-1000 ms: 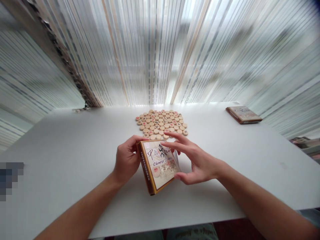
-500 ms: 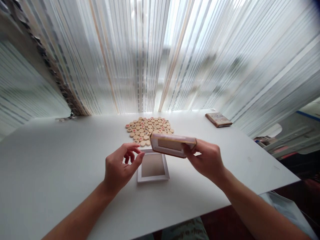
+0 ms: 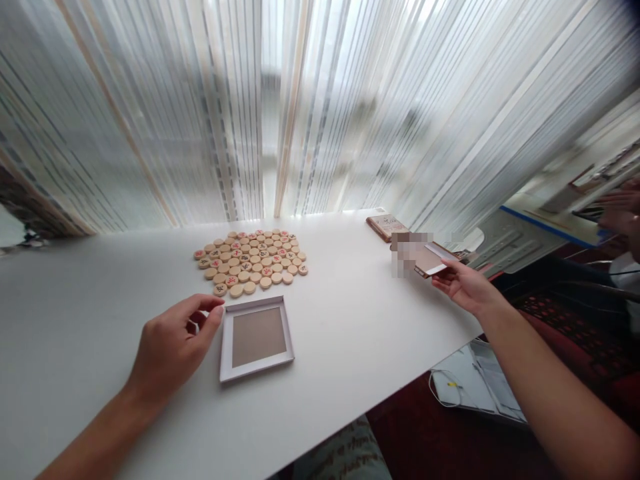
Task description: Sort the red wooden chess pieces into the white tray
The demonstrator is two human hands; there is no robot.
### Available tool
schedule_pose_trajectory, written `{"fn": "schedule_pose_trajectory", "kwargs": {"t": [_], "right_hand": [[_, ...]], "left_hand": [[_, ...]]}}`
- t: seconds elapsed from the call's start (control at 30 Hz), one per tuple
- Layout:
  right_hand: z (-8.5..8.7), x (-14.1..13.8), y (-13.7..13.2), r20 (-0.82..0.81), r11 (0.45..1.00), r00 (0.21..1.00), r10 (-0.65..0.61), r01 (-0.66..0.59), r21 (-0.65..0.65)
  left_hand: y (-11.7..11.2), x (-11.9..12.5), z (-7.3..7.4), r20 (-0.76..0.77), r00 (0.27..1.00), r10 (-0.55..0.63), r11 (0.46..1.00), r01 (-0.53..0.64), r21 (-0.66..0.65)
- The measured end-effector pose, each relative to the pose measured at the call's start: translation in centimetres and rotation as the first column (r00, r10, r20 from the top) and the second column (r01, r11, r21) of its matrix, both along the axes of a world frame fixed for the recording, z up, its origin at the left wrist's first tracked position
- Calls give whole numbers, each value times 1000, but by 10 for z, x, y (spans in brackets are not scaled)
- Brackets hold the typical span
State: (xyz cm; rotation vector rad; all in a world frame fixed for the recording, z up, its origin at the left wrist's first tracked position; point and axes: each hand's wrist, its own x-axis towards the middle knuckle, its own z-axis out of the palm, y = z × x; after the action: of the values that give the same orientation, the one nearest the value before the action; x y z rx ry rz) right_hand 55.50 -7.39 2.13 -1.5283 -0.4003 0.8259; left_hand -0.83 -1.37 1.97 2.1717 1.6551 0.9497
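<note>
At the front of the table lies a shallow square box tray (image 3: 227,350) with white walls and a brownish-grey bottom. Beside its far left corner is my left hand (image 3: 175,337), fingers loosely bent, a gap between thumb and curled fingers and nothing seen in it. Whether the fingertips touch the corner I cannot tell. My right hand (image 3: 465,283) reaches far right, gripping the near edge of a box lid (image 3: 430,259) with its hollow side up. Pixelation covers part of the lid. Beyond the tray, round wooden xiangqi pieces (image 3: 255,260) lie in a single layer, some with red or black characters.
A second flat brown box (image 3: 385,227) rests at the table's back right. Curtains (image 3: 280,120) hang along the far edge. Off the right side are a chair (image 3: 565,327), a low surface with a white cable (image 3: 447,400), and another person's hand (image 3: 620,207).
My right hand has carried the lid from above the tray out to the right and turned it hollow side up. The view has swung right; my left hand stays near the tray corner.
</note>
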Motion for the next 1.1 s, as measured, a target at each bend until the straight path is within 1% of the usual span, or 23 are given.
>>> {"fn": "schedule_pose_trajectory", "kwargs": {"t": [0.07,0.17,0.33,0.53,0.7,0.83,0.97,1.1], "right_hand": [[-4,17,2,-31,999,999,-28,28,-26],[-13,31,4,-59,996,998,-31,26,-81],[-25,44,1,-47,980,998,-36,27,-197],[-34,59,-3,-23,957,998,-66,57,-284],[-36,65,-1,-18,945,997,-73,64,-322],[-37,67,0,-6,937,997,-78,72,-342],[-39,69,0,10,934,997,-82,80,-349],[-39,71,-1,26,934,996,-85,88,-345]], "left_hand": [[2,-2,1,-29,999,26,998,-27,-58],[5,-4,1,-53,997,56,995,-60,-78],[9,-9,-1,-82,992,99,992,-105,-72],[10,-15,-3,-95,989,115,989,-123,-84],[11,-17,-4,-93,988,120,990,-126,-66],[12,-17,-3,-98,987,129,989,-135,-59],[11,-16,0,-96,987,131,987,-139,-81],[11,-16,0,-93,987,132,989,-138,-60]]}}
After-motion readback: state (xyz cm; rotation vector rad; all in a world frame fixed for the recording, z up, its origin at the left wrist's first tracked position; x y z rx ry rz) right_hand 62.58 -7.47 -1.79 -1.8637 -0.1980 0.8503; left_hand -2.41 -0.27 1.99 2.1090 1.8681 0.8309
